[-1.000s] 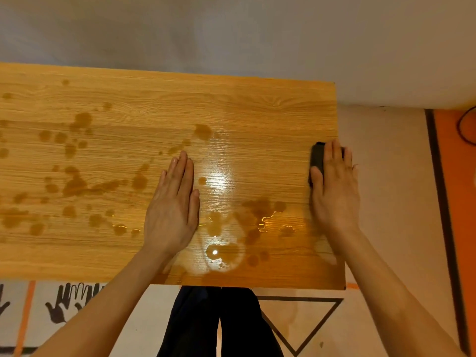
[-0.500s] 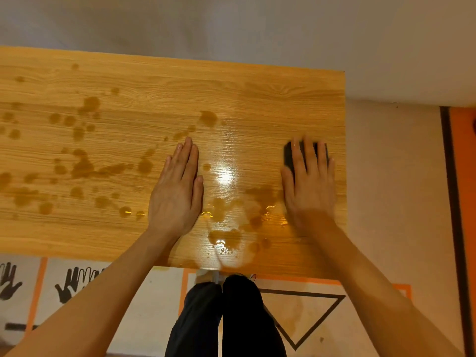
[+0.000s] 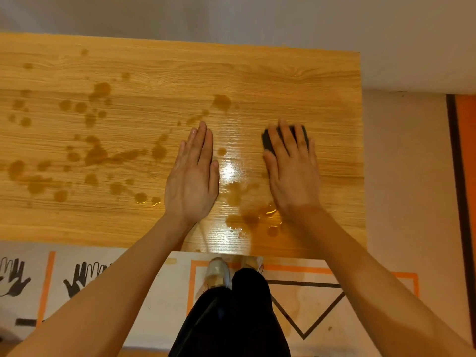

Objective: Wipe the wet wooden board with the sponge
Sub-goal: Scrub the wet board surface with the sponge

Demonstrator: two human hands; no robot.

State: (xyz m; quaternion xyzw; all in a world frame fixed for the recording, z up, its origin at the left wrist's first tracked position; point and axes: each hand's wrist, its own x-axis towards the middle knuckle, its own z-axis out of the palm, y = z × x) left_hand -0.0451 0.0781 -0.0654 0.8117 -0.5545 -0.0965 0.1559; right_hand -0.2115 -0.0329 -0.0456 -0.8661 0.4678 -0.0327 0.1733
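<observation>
Item: one glossy puddle (image 3: 253, 215) is lying by the near edge of one wet wooden board (image 3: 322, 81); it is likely being skirted and could be pushed over that edge. One left hand (image 3: 192, 181) is being rested flat, fingers straight. One right hand (image 3: 292, 173) is being pressed, fingers extended, on one dark rectangular sponge (image 3: 268, 141), near the right edge. Many brown droplets (image 3: 95, 150) are being left toward the far-left corner.

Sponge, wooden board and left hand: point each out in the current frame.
sponge (image 3: 268, 143), head view, dark left edge showing beside the fingers.
wooden board (image 3: 322, 81), head view, dry far-right surface.
left hand (image 3: 192, 181), head view, back of hand.
</observation>
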